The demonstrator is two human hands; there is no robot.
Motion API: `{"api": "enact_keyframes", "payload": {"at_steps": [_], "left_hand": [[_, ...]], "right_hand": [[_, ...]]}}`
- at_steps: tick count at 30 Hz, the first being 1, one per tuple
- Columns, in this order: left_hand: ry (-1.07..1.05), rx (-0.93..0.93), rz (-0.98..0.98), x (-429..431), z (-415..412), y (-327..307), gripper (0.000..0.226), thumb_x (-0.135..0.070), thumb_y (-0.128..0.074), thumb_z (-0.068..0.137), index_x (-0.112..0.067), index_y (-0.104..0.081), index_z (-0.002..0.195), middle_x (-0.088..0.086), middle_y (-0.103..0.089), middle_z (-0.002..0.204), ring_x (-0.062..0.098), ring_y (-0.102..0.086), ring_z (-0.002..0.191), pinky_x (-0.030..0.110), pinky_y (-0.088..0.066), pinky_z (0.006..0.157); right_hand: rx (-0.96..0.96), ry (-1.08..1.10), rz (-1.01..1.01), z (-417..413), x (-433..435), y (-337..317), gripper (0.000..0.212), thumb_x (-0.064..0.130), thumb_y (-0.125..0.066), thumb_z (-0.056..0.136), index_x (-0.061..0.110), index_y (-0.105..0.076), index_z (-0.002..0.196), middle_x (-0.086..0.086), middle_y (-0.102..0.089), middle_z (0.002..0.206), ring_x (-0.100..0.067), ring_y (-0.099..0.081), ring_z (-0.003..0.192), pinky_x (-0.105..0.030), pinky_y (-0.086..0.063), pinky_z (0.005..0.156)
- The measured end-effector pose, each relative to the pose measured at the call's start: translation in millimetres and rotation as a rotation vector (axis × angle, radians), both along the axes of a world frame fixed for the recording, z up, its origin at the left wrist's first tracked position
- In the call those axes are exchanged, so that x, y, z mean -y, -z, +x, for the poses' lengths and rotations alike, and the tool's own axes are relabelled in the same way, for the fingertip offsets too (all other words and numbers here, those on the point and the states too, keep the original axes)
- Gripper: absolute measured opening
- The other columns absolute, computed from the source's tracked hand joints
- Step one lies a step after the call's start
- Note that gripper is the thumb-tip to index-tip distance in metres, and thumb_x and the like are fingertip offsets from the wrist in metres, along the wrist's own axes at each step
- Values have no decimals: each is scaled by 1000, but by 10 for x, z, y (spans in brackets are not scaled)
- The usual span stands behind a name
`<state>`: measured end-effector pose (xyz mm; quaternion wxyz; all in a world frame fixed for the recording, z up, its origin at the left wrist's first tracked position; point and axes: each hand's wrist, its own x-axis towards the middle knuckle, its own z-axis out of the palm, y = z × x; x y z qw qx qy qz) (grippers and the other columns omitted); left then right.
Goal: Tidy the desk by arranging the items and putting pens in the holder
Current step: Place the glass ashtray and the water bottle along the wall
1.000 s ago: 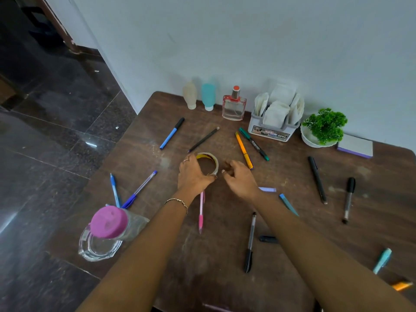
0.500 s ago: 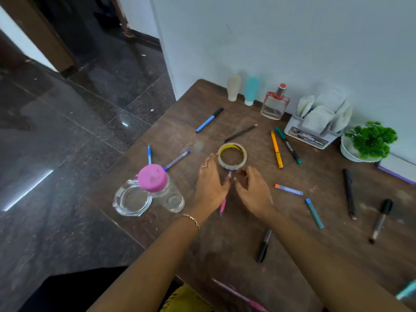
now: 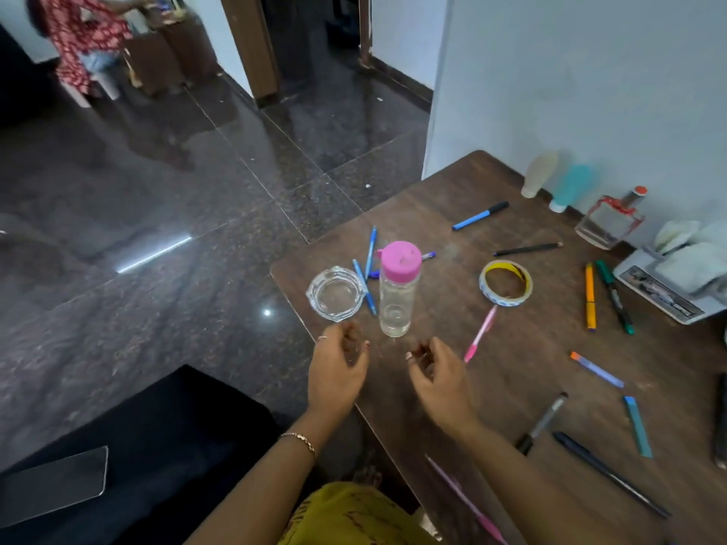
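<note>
My left hand (image 3: 337, 367) and my right hand (image 3: 440, 374) hover over the near left corner of the brown desk (image 3: 452, 214), fingers loosely curled, holding nothing. Just beyond them stands a clear bottle with a pink cap (image 3: 397, 287), with a glass ashtray (image 3: 335, 293) to its left. Blue pens (image 3: 369, 251) lie behind these. A pink pen (image 3: 480, 340) lies right of my right hand, pointing at a tape roll (image 3: 506, 283). More pens and markers are scattered to the right: orange (image 3: 589, 295), green (image 3: 613, 295), black (image 3: 541, 422).
Along the wall stand two small bottles (image 3: 539, 175), a perfume bottle (image 3: 607, 220) and a white box of sachets (image 3: 668, 277). The desk's left edge drops to dark tiled floor (image 3: 196, 198). A person sits far off (image 3: 78, 41). A phone (image 3: 51, 485) lies on a dark seat.
Both hands have drawn back from the tape roll and moved left toward the bottle and ashtray. The view has swung left, bringing more floor into sight.
</note>
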<state>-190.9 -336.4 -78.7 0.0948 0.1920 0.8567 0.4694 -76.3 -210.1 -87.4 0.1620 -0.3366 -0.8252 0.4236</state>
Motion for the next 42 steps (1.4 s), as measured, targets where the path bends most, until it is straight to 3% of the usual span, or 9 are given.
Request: {"api": "enact_keyframes", "payload": {"at_steps": [5,12,18,24,28,32,34,38,42], "left_hand": [[-85,-69,-123,46,-504,-54,57,-30,-75,72,-19,-50,122,5,-53,123,25,-48,115,34,-42,98],[52,22,-464,-77,-907,53,117,-58,-80,58,-13,-19,146,8,-29,151,30,-23,141,49,-26,112],[103,-6,-529,-135,-1040,56,120,-59,-80,57,-16,-16,149,9,-37,148,30,-28,138,50,-26,108],[146,-51,-529,-89,-1109,59,114,-62,-81,54,-14,-26,142,9,-42,140,30,-37,131,48,-32,105],[209,-45,-485,67,-1104,101,115,-62,-82,51,-16,-28,142,8,-40,140,29,-35,131,48,-31,107],[264,7,-395,320,-963,136,112,-61,-83,49,-19,-32,139,4,-42,138,28,-35,132,49,-31,109],[288,31,-366,439,-855,130,113,-66,-79,44,-23,-35,138,2,-44,136,27,-36,131,50,-32,108],[435,20,-378,576,-533,76,110,-65,-79,46,-27,-33,139,0,-43,133,25,-36,129,50,-33,107],[575,-80,-372,492,-158,-36,108,-58,-84,46,-24,-36,137,2,-45,129,26,-40,126,45,-37,103]], "right_hand": [[50,-15,-26,-145,156,45,7,25,-63,85,25,-61,92,9,-64,88,-13,-61,82,-41,-52,76],[112,3,-46,-215,323,139,6,24,-58,87,28,-59,91,13,-66,89,-7,-62,81,-41,-53,75],[118,82,-75,-269,355,151,15,14,-60,86,29,-62,91,14,-67,89,-6,-62,81,-36,-53,78],[101,150,-120,-344,345,177,24,10,-59,85,34,-59,81,12,-70,87,-9,-65,82,-32,-53,80],[80,196,-197,-375,352,163,25,3,-56,85,28,-61,81,12,-69,85,-4,-64,81,-25,-48,79],[35,210,-298,-378,403,164,30,-2,-52,85,26,-61,79,6,-70,83,-12,-67,80,-27,-52,80],[-35,232,-396,-369,459,115,28,-6,-48,89,19,-59,83,-1,-68,86,-9,-66,76,-18,-52,72],[-113,296,-627,-301,531,9,12,16,-47,99,17,-54,90,-2,-66,83,-8,-60,62,-15,-46,55],[-107,322,-660,-25,431,-105,23,32,-51,98,11,-60,97,-1,-62,76,-11,-58,59,-21,-50,52]]}}
